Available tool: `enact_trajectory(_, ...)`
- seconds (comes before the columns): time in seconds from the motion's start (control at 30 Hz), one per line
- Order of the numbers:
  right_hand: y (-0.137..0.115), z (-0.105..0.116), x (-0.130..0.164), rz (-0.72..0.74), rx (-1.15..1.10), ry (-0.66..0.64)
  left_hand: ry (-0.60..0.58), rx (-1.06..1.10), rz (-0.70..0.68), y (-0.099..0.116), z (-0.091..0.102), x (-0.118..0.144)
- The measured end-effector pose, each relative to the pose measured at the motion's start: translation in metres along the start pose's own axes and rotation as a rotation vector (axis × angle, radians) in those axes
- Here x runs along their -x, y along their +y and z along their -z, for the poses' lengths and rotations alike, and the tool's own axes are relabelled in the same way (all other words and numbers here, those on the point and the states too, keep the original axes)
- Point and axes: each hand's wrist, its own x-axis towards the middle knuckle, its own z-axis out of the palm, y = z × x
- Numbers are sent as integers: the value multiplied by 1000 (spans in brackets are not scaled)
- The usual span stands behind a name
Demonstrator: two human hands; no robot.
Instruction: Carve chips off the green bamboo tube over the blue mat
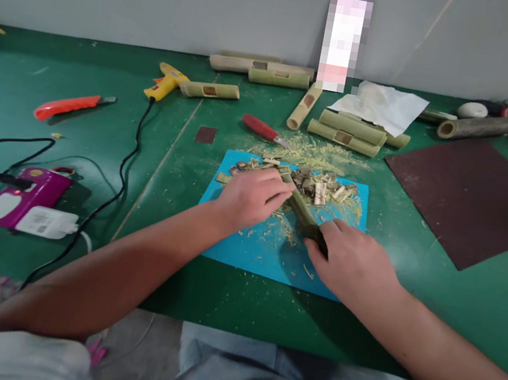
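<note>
A green bamboo piece (300,208) lies slanted on the blue cutting mat (244,247). My left hand (250,199) grips its far end with curled fingers. My right hand (352,260) closes over its near end; whether a tool is in that hand is hidden. A heap of bamboo chips and shavings (320,187) sits at the mat's far edge, just beyond both hands.
On the green table (460,305): a red-handled knife (262,128), orange utility knife (69,106), yellow glue gun (165,82) with black cord, several bamboo tubes (347,132), white paper (381,106), brown sheet (472,196), purple device and white charger (27,207) at left.
</note>
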Motion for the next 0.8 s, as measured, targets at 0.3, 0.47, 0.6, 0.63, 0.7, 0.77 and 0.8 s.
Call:
enact_trajectory(0.3,-1,1,-1,3,9,-7,-30,-89,-65,0,1,3)
enact_trajectory(0.47,-2,0,-2,6,10,-22,-61,-92,-60,0,-1,3)
enact_trajectory(0.6,-2,0,-2,15,9,-49,-100,-88,-80,5,0,4)
enact_trajectory(0.63,-2,0,-2,16,9,-59,-147,-69,-110,6,0,4)
enact_trajectory(0.7,-2,1,-2,13,12,-66,-131,-67,-102,9,0,5)
enact_trajectory(0.77,-2,1,-2,0,17,-62,-45,-107,-70,9,1,5)
enact_trajectory(0.8,-2,1,-2,-2,16,-60,-18,-126,-59,9,1,5)
